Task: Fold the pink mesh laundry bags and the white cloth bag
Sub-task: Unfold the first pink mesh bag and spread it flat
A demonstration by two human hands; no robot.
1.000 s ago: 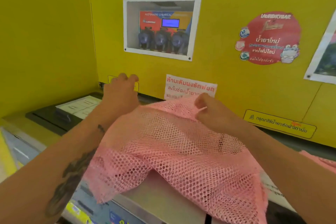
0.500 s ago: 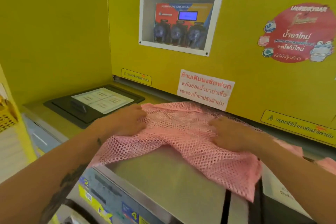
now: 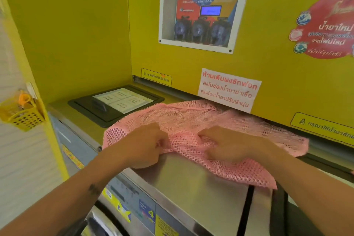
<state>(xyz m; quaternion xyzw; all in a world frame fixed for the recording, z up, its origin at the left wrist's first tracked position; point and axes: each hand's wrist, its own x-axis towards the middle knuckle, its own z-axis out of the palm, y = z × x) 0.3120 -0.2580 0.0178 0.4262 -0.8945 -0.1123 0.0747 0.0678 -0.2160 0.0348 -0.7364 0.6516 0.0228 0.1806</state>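
A pink mesh laundry bag lies spread on the steel top of a washing machine, its far edge against the yellow wall. My left hand grips the bag's near edge with curled fingers. Close to its right, my right hand pinches the mesh near the same edge. The bag's right part hangs toward the gap between the machines. No white cloth bag is in view.
A black detergent lid with white labels sits at the back left of the machine top. A yellow basket hangs on the left partition. The yellow wall carries a recessed dispenser window and stickers.
The bag was lifted a second ago and now lies on the machine top. Both hands have come down and toward me to its near edge and closed on the mesh.
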